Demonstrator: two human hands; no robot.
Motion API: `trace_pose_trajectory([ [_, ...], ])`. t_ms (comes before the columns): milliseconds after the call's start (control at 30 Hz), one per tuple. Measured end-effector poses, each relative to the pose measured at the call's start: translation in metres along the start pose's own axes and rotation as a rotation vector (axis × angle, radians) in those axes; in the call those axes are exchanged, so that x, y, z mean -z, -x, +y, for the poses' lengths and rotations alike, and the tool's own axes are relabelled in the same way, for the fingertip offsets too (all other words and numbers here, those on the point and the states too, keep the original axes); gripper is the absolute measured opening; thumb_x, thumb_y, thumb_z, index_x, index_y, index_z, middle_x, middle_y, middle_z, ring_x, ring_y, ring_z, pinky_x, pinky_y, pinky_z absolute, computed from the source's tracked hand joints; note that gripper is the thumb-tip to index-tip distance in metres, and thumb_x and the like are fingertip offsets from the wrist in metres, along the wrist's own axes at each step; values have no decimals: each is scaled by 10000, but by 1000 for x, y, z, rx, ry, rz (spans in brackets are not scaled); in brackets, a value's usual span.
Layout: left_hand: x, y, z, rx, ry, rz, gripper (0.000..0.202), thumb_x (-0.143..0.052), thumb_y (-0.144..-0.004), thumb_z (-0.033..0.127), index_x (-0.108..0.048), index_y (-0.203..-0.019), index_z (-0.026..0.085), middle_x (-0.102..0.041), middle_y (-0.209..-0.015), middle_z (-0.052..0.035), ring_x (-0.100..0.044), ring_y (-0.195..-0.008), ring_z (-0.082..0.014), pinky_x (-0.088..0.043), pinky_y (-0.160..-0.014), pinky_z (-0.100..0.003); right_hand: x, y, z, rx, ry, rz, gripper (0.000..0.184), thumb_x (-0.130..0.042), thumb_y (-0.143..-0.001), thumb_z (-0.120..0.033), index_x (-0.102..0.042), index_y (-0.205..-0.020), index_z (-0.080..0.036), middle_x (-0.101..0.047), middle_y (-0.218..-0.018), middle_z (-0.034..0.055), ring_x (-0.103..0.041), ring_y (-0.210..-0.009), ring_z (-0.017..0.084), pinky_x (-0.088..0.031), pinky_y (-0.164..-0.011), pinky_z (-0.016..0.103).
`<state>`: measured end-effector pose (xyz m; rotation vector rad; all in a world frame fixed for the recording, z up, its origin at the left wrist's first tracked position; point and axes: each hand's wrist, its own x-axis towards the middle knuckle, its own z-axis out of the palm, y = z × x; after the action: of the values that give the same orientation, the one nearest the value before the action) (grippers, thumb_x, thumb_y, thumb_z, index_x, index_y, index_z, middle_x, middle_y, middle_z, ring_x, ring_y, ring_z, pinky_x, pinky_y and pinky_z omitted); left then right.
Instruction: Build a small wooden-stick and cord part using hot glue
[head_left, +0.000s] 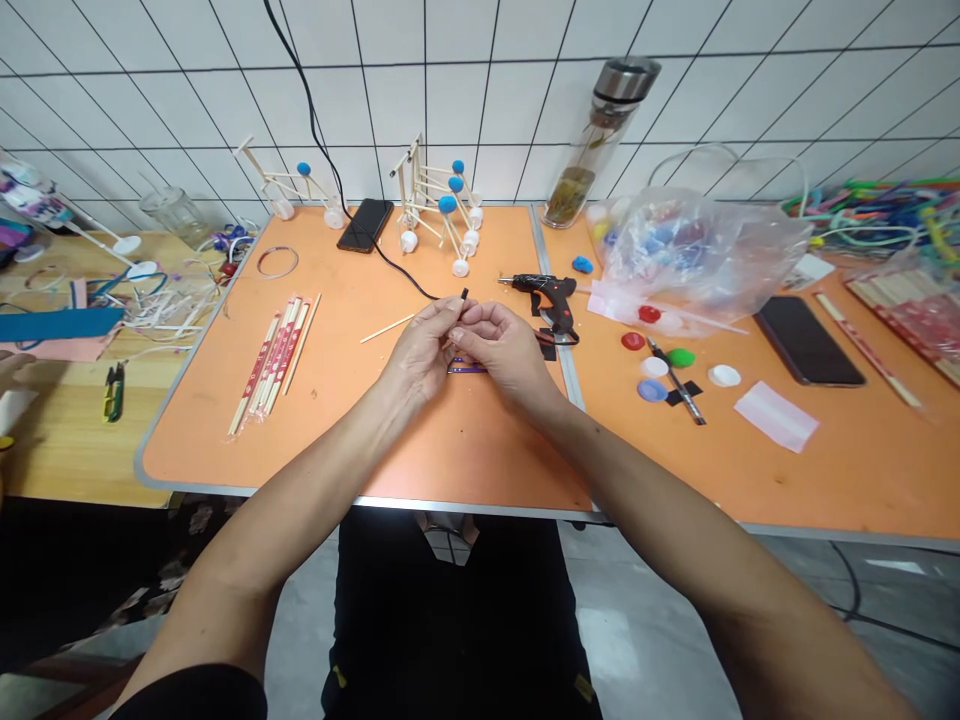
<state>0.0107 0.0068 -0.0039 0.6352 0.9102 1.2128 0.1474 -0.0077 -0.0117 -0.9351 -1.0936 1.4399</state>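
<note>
My hands meet: the left hand pinches a black piece, its tip pointing to about 12 o'clock. The right hand curls against it; whether it grips, I can't tell. The glue gun lies toward 3 o'clock, nearer my right, nozzle toward 9. My fingers hide the piece's lower part and cover most of something purple below.

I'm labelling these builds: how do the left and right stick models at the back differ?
The left model shows one blue ball; the right model shows three. The left model uses fewer sticks; the right model is a denser frame. The left model stands left of the back phone, the right model right of it. Both have pale sticks and white feet.
</note>
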Motion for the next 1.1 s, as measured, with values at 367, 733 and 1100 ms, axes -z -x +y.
trace_pose_trajectory([
  [367,-2,4,-4,-71,-46,33,96,-901,-971,203,-813,-939,221,-834,-955,1,-772,-839,-113,-618,-877,-246,9,-2,-2,49,121,69,589,-1090,-653,-654,-756,-910,-243,-739,-851,-4,-648,-766,160,-562,-704,310],
  [733,-1,0,15,-62,-9,45,133,-866,-1039,229,-799,-927,202,-868,-956,-31,-802,-803,-104,-634,-802,-210,19,3,-18,64,163,20,491,-1017,-765,-649,-830,-957,-238,-812,-911,42,-640,-755,165,-566,-700,312],
  [1100,-2,1,13,-128,-55,-13,177,-866,-1041,207,-807,-874,199,-836,-894,-18,-753,-751,-93,-628,-788,-222,20,3,-17,11,113,-26,474,-1033,-741,-617,-833,-931,-231,-799,-859,26,-596,-712,147,-508,-677,297],
])
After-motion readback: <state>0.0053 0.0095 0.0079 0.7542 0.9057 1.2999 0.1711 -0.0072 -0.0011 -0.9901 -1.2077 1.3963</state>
